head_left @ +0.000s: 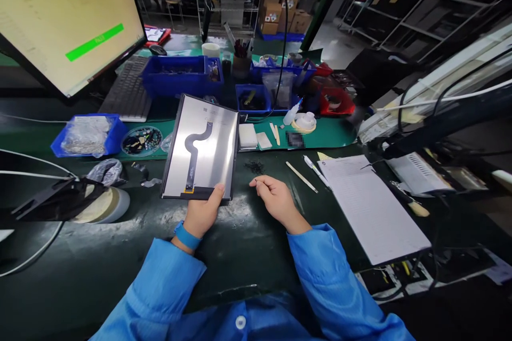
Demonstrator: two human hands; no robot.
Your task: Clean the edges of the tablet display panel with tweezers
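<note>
My left hand (205, 212) grips the near edge of a flat tablet screen panel (202, 147), holding it tilted up off the dark bench. The panel's silver back faces me, with a black ribbon cable curving down its middle. My right hand (276, 200) hovers just right of the panel, fingers curled and thumb pinched to forefinger; whether anything tiny is between them I cannot make out. Both arms wear blue sleeves, and a blue band circles the left wrist.
A monitor (68, 21) with a green bar stands far left, a keyboard (128, 90) beside it. Blue bins (176, 75) and a parts dish (141, 140) line the green mat. Paper sheets (372, 208), a pen (316, 170) and a stick (301, 176) lie right. A tape roll (104, 206) lies left.
</note>
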